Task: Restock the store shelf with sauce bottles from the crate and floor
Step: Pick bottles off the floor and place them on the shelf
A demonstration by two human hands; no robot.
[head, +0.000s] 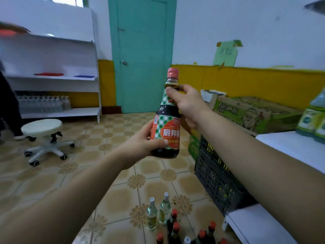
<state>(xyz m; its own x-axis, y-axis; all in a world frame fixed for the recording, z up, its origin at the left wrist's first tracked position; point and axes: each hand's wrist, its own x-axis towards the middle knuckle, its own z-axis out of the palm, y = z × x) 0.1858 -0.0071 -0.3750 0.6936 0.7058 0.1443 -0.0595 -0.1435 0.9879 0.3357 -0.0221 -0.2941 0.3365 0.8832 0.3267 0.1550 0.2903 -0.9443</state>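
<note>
Head view, the only one.

Holding a dark soy sauce bottle (167,118) upright in mid-air at centre frame, pink cap up, long axis near vertical, label toward the camera. Clear of floor, crate and shelf.

Gripping the lower body with the left hand (142,143): fingers curled round behind the label, thumb pressed across the front near the base.

Pinching the neck just under the cap with the right hand (188,104): thumb in front, fingers wrapped behind.

To the right, past the right forearm: white shelf board (288,147), with green-labelled bottles (313,120) standing at its far end. Second white board (255,224) lower down. Black plastic crate (210,171) on the floor between bottle and shelf, partly hidden by the forearm. Cannot tell its contents.

Directly below: floor bottles (174,224), red-capped dark ones plus two clear ones, standing close together.

Judgement: mid-carry, bottle not yet placed. Shelf lying right of the bottle, right hand nearer to it, so probably a swing right, neck-led. Keep the axis vertical to land the base flat. Risk: heavy body swinging under a neck-only pinch once the left lets go.

Far left, well apart: another white shelf unit (52,78), wheeled stool (42,126).
</note>
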